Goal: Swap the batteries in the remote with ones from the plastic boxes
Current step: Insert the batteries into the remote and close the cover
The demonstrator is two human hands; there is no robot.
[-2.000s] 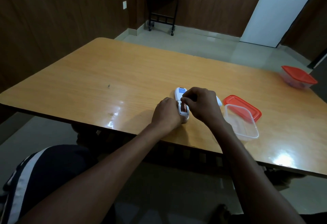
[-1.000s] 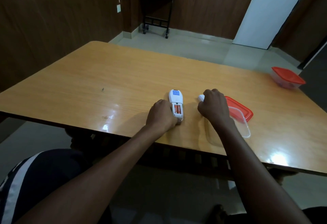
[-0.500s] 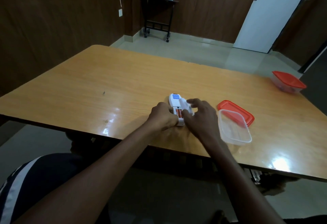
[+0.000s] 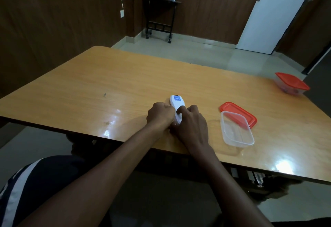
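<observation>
Left hand (image 4: 160,113): fingers curled against the left side of the remote (image 4: 176,105), gripping it and steadying it on the table (image 4: 93,81). Right hand (image 4: 192,122): knuckles up, fingers curled over the near half of the remote, fingertips pressing down on its white back; whether a separate cover piece sits under them cannot be told, since the hand hides that part.

Head view, only one available.

Remote: white, lying flat near the front edge of the table, roughly centred left to right. Long axis runs away from the person, tilted slightly left at the far end. Far end carries a blue label and a small dark window at the tip; near end lies between the two hands, mostly covered.

Open clear plastic box (image 4: 236,130): to the right of the hands, apart from them, long axis also running near to far. Its far end overlaps the red lid (image 4: 238,112), which lies flat on the table just behind it. Contents of the box not readable; it looks clear through to the wood.

Second plastic box (image 4: 291,85): red lid on, at the far right edge of the table, well apart from the rest.

Background: white door (image 4: 272,15), dark side table (image 4: 160,14) against the wall with a small pot on it
</observation>
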